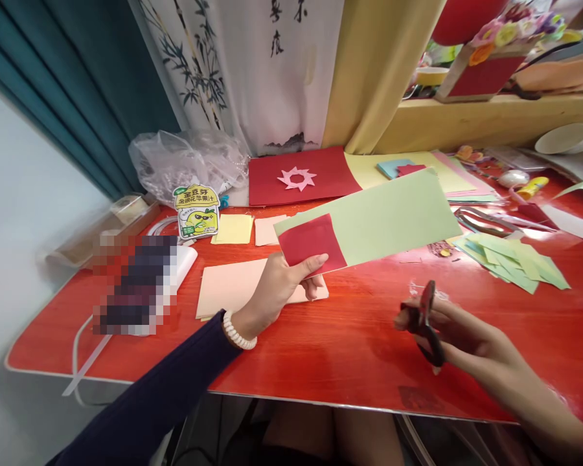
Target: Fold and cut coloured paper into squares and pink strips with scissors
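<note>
My left hand (280, 288) pinches a long strip of light green paper (393, 213) together with a small red paper square (313, 241), thumb on top. The square lies over the strip's left end, and the strip tilts up to the right above the table. To the right and lower, my right hand (476, 336) has its fingers in the dark handles of a pair of scissors (427, 327), which are apart from the paper. The scissors are seen nearly end-on, so how far their blades are spread is unclear. Peach paper (238, 281) lies beneath my left hand.
Green paper pieces (519, 259) lie scattered at the right of the red table (350, 349). A pink paper ring (297, 179) rests on red card at the back. Yellow squares (233, 229), a juice pouch-shaped card (197, 212) and a blurred-out device (140, 285) stand left.
</note>
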A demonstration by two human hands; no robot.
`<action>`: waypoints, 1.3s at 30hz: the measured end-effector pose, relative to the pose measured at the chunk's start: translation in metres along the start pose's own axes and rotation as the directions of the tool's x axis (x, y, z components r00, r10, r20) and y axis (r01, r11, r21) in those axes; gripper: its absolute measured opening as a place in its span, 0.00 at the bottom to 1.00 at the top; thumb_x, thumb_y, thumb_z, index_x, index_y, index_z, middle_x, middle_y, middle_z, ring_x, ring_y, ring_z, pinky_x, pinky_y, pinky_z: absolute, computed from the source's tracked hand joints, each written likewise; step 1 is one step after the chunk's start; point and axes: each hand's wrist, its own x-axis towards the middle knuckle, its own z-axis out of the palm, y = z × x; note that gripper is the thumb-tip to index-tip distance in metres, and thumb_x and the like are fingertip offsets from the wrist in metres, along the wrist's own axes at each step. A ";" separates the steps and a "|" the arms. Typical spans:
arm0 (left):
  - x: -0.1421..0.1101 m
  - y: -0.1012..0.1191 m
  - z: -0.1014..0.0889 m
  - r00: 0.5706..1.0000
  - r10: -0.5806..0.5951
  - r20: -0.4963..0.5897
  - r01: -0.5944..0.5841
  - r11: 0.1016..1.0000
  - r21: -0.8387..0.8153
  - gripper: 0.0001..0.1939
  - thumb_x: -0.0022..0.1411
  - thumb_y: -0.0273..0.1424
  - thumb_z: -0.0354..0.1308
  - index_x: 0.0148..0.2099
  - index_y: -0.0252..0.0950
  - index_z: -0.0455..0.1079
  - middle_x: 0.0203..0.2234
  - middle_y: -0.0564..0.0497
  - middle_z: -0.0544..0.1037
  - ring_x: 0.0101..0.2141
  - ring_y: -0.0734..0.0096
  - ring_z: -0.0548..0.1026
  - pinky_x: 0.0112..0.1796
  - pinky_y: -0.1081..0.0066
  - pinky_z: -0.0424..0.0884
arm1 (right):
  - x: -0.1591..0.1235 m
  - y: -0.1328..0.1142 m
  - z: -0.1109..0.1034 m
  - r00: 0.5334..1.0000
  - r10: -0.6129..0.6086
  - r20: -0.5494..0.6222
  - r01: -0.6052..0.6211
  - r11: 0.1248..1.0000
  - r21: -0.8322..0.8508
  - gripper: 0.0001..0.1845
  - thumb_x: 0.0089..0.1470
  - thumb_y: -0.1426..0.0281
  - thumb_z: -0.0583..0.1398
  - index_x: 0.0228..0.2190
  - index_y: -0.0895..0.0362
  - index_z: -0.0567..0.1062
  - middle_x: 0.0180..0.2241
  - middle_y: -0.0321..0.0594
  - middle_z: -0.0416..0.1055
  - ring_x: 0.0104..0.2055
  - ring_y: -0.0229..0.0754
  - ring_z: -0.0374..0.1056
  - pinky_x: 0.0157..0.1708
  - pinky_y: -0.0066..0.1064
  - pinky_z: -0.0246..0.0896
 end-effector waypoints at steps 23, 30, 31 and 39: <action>-0.004 -0.002 0.004 0.968 0.183 -0.171 -0.165 0.979 0.115 0.18 0.60 0.35 0.59 0.20 0.33 0.68 0.14 0.55 0.70 0.16 0.80 0.68 0.24 0.76 0.68 | 0.060 -0.015 0.040 0.930 -0.146 0.337 0.024 0.940 0.341 0.32 0.44 0.45 0.62 0.42 0.55 0.69 0.24 0.32 0.59 0.24 0.34 0.53 0.24 0.27 0.46; -0.004 -0.003 0.005 0.970 0.168 -0.174 -0.148 0.982 0.121 0.18 0.59 0.36 0.59 0.20 0.34 0.68 0.14 0.55 0.70 0.16 0.80 0.68 0.23 0.75 0.67 | 0.061 -0.016 0.038 0.935 -0.115 0.336 -0.003 0.943 0.332 0.33 0.44 0.46 0.62 0.44 0.57 0.70 0.24 0.32 0.58 0.24 0.34 0.52 0.24 0.28 0.47; -0.004 -0.003 0.005 0.971 0.161 -0.175 -0.141 0.982 0.125 0.18 0.59 0.36 0.59 0.20 0.34 0.68 0.14 0.55 0.70 0.16 0.80 0.67 0.23 0.75 0.67 | 0.061 -0.017 0.038 0.935 -0.107 0.338 -0.011 0.944 0.330 0.33 0.44 0.46 0.62 0.44 0.57 0.70 0.24 0.32 0.58 0.24 0.34 0.52 0.24 0.28 0.47; -0.003 -0.002 0.005 0.975 0.152 -0.164 -0.130 0.982 0.135 0.18 0.59 0.36 0.59 0.20 0.35 0.67 0.14 0.55 0.69 0.15 0.80 0.66 0.23 0.74 0.66 | 0.058 -0.022 0.040 0.951 -0.068 0.302 -0.035 0.946 0.323 0.27 0.44 0.47 0.63 0.34 0.57 0.69 0.21 0.31 0.58 0.23 0.33 0.51 0.23 0.27 0.47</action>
